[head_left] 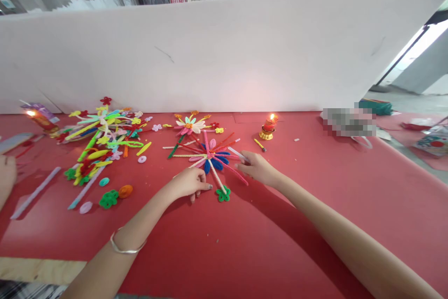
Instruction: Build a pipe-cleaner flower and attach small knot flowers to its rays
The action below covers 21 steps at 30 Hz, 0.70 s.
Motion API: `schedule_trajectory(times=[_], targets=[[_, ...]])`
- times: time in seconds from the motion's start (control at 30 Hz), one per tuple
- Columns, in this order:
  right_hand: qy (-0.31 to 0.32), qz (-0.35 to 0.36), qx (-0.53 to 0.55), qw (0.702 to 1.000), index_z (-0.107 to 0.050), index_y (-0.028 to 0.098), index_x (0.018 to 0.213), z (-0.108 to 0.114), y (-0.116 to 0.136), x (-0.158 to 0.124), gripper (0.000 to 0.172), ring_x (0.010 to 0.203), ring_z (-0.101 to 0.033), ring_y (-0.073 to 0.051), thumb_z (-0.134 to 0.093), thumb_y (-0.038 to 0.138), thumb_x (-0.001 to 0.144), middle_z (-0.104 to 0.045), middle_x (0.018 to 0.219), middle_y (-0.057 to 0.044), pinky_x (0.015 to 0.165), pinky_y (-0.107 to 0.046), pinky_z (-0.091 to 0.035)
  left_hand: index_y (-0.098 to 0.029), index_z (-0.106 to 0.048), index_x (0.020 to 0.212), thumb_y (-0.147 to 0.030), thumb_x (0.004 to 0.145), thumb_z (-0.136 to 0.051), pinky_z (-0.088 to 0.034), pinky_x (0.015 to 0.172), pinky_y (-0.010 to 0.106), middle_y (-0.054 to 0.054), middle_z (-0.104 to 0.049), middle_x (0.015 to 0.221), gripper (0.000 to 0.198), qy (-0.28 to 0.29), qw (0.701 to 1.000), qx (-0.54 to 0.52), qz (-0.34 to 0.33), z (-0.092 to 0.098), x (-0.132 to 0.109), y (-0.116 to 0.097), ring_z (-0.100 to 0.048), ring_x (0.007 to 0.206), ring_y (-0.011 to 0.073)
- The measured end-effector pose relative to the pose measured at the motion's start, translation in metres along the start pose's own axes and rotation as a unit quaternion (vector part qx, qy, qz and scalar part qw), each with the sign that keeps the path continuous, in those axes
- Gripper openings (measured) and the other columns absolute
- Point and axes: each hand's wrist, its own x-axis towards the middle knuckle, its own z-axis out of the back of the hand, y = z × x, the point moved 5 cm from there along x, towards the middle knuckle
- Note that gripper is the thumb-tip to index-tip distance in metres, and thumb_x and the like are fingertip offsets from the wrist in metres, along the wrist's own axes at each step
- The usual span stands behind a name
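Note:
A chenille-stem flower [209, 155] lies flat on the red table, with pink, red and cream stems radiating around blue and pink petals. One cream stem runs toward me to a small green flower [223, 193]. My left hand [192, 182] rests at its near left side, over part of a cream stem, fingers partly spread beside the green flower's stem. At the flower's right side, my right hand [258, 168] is closed on a thin white glue stick [236, 152], whose tip points at the petals. What lies under my left palm is hidden.
A lit red candle [269, 127] on a gold base stands behind my right hand, another candle [42, 121] at far left. Chenille flowers [105, 126] are heaped on the left. A white board [210, 56] closes off the back. Another person's hand [7, 175] is at the left edge.

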Motion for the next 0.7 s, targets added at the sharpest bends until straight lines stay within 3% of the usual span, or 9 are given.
schedule_trajectory(times=[0.07,0.17,0.2,0.27,0.37,0.47,0.7], targets=[[0.0,-0.004,-0.101,0.995,-0.037,0.021,0.067,0.004,-0.001,-0.001,0.019,0.048,-0.037,-0.008,-0.051,0.032,0.074,-0.045,0.056,0.005,0.047,-0.022,-0.024,-0.019,-0.045,0.066,-0.043,0.075,-0.056,-0.039,0.042,0.023,-0.002,-0.056,0.051,0.028,-0.045,0.998,0.029,-0.016,0.007,-0.001,-0.003,-0.055,0.04,0.0139],[0.047,0.002,-0.133,0.99,-0.049,0.02,0.076,0.001,0.004,-0.004,0.006,0.05,-0.042,-0.009,-0.052,0.025,0.073,-0.054,0.06,0.003,0.049,-0.023,-0.026,-0.019,-0.05,0.071,-0.035,0.078,-0.054,-0.041,0.054,0.024,0.002,-0.062,0.067,0.018,-0.214,0.966,0.136,-0.047,0.03,-0.007,-0.012,-0.061,0.061,0.0166],[0.064,0.011,-0.125,0.99,-0.052,0.02,0.081,-0.002,0.007,-0.005,0.008,0.051,-0.044,-0.01,-0.052,0.021,0.073,-0.055,0.06,0.003,0.05,-0.023,-0.027,-0.019,-0.052,0.073,-0.032,0.079,-0.053,-0.041,0.058,0.025,0.003,-0.063,0.075,0.014,-0.268,0.947,0.17,-0.055,0.036,-0.01,-0.015,-0.061,0.068,0.0172],[0.089,0.025,-0.109,0.99,-0.056,0.021,0.091,-0.007,0.012,-0.007,0.021,0.054,-0.048,-0.011,-0.051,0.016,0.071,-0.057,0.061,0.003,0.053,-0.022,-0.029,-0.018,-0.056,0.08,-0.027,0.081,-0.052,-0.042,0.067,0.026,0.005,-0.063,0.087,0.01,-0.321,0.922,0.201,-0.079,0.043,-0.011,-0.019,-0.06,0.078,0.0175],[0.108,0.031,-0.089,0.99,-0.056,0.021,0.1,-0.013,0.017,-0.009,0.032,0.056,-0.051,-0.012,-0.049,0.013,0.07,-0.059,0.061,0.003,0.055,-0.023,-0.032,-0.018,-0.059,0.088,-0.029,0.085,-0.049,-0.043,0.079,0.028,0.006,-0.062,0.094,0.015,-0.326,0.912,0.198,-0.151,0.043,-0.008,-0.021,-0.058,0.089,0.0184],[0.118,0.036,-0.08,0.989,-0.056,0.021,0.1,-0.019,0.019,-0.011,0.032,0.056,-0.053,-0.012,-0.047,0.012,0.071,-0.06,0.061,0.003,0.054,-0.023,-0.033,-0.017,-0.06,0.101,-0.027,0.085,-0.048,-0.042,0.089,0.033,0.008,-0.061,0.102,0.022,-0.337,0.889,0.227,-0.209,0.037,-0.006,-0.022,-0.053,0.101,0.0213],[0.153,0.032,-0.064,0.986,-0.055,0.022,0.095,-0.028,0.023,-0.016,0.029,0.055,-0.054,-0.012,-0.048,0.011,0.069,-0.059,0.055,0.006,0.053,-0.022,-0.033,-0.021,-0.057,0.117,-0.008,0.083,-0.04,-0.042,0.093,0.039,0.008,-0.057,0.112,0.041,-0.308,0.859,0.304,-0.275,0.02,-0.002,-0.025,-0.05,0.105,0.0218]])
